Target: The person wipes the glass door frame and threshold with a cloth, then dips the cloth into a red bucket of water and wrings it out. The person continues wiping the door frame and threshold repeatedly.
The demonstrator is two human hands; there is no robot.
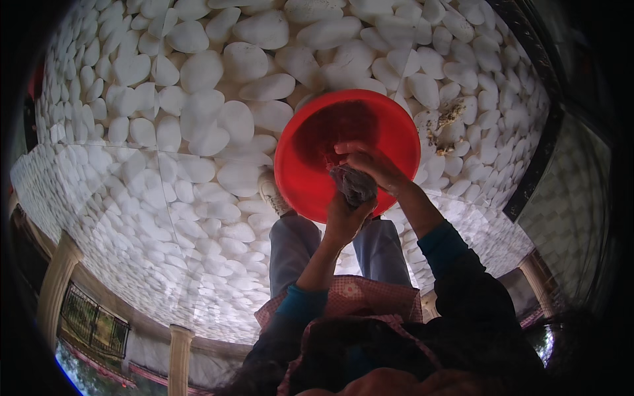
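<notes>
A crumpled, wet-looking grey cloth (354, 185) is bunched up over the near half of a round red basin (395, 185). My left hand (345, 216) is closed around the near end of the bundle. On its far right side, my right hand (371, 166) touches the cloth with the fingers stretched to the left, not wrapped round it. Dark shadow covers the far inside of the basin, so what lies at the bottom cannot be made out.
The basin stands on a floor (198, 119) with a white pebble pattern, just beyond my knees. One shoe (271, 191) shows beside its left rim. Brown dirt (449, 125) lies on the floor to its right. A checked apron (370, 297) covers my lap.
</notes>
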